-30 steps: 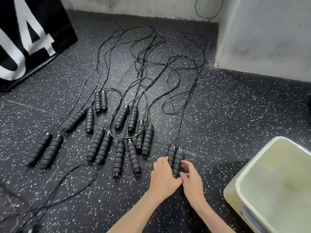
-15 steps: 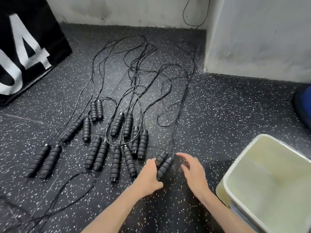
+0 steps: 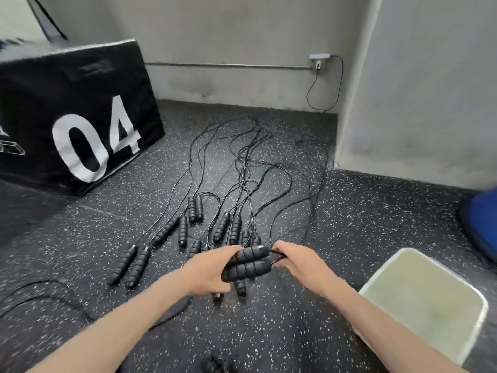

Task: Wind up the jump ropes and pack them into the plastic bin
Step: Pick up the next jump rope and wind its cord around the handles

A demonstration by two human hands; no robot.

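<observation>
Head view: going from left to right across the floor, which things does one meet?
Black box marked 04 → pair of handles lying on the floor → left hand → held pair of handles → right hand → plastic bin → blue object.

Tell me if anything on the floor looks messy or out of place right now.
The jump rope cords cross and tangle on the floor behind the rows of handles. Left hand grips one handle pair, right hand pinches its cord. The plastic bin shows nothing inside.
</observation>
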